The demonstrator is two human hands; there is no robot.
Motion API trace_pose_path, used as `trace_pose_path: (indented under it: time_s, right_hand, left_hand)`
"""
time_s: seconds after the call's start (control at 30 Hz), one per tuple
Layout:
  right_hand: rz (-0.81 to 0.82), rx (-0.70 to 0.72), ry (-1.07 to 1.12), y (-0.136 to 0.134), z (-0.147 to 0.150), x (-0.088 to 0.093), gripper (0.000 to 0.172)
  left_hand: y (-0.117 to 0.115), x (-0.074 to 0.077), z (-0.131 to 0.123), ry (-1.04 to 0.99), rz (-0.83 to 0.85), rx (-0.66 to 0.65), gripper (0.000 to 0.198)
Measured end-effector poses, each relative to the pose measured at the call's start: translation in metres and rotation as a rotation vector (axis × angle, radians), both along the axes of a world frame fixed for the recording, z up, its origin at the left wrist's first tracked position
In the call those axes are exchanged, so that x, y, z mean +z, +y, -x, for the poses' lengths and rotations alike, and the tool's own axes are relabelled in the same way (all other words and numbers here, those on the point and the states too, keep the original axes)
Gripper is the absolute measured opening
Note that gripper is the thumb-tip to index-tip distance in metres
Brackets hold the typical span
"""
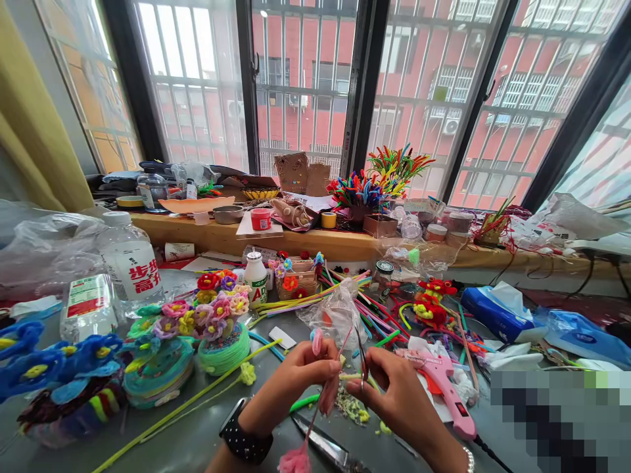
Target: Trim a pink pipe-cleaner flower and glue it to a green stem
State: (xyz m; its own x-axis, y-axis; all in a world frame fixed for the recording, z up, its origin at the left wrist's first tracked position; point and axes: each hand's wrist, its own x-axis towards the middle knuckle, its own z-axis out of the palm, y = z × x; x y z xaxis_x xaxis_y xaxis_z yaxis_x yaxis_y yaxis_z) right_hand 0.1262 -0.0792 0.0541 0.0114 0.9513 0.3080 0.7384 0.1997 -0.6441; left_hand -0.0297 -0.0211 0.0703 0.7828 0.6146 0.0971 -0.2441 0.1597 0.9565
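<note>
Two hands are in my head view, both busy close together over the grey tabletop (192, 433). I have the left hand (306, 369) pinched on a pink stem (346, 341), thumb against fingers. The stem slants through that grip: its upper end rises to the right of the fingertips, and its lower end drops beneath the hand to a pink flower (294, 460), just in front of the wrist. A pink curl (317, 341) sits right at the top of the left hand.

My right hand (397, 389) is closed on small scissors (362, 358), blades pointing up and away, just beside the stem's upper end; I cannot tell whether they touch it.

Below the gap between the hands I see yellow-green scraps (351, 406), and nearer me a metal tool (325, 444) lies partly under them. Right of the right hand, near it, is a pink glue gun (451, 394); farther out that way sits a blue tissue pack (493, 316). Left of the left hand lies a yellow stem (197, 402), with a green pot (224, 351) of flowers beyond it. Straight ahead of both hands rests a crumpled clear bag (340, 305).
</note>
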Motion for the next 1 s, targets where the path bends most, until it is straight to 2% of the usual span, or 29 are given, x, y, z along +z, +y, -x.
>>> trace_pose_path:
  time_s: [0.13,0.23,0.47,0.7,1.0]
  right_hand:
    - [-0.019,0.004,-0.045,-0.002,0.001,0.003,0.036]
    - [0.021,0.079,0.007,0.0,0.0,0.003,0.04]
    - [0.254,0.413,0.37,0.002,-0.009,0.004,0.057]
    - [0.41,0.675,0.522,-0.006,-0.008,0.01,0.064]
    - [0.446,0.675,0.541,-0.007,-0.006,0.009,0.065]
  left_hand:
    - [0.001,-0.001,0.001,0.011,-0.018,0.007,0.018]
    - [0.001,0.0,0.002,0.019,-0.025,-0.017,0.019]
    - [0.004,0.002,0.007,0.014,0.051,-0.078,0.017]
    - [0.004,-0.002,0.012,-0.092,0.133,-0.232,0.013]
    - [0.004,-0.008,0.013,-0.042,0.179,-0.292,0.012]
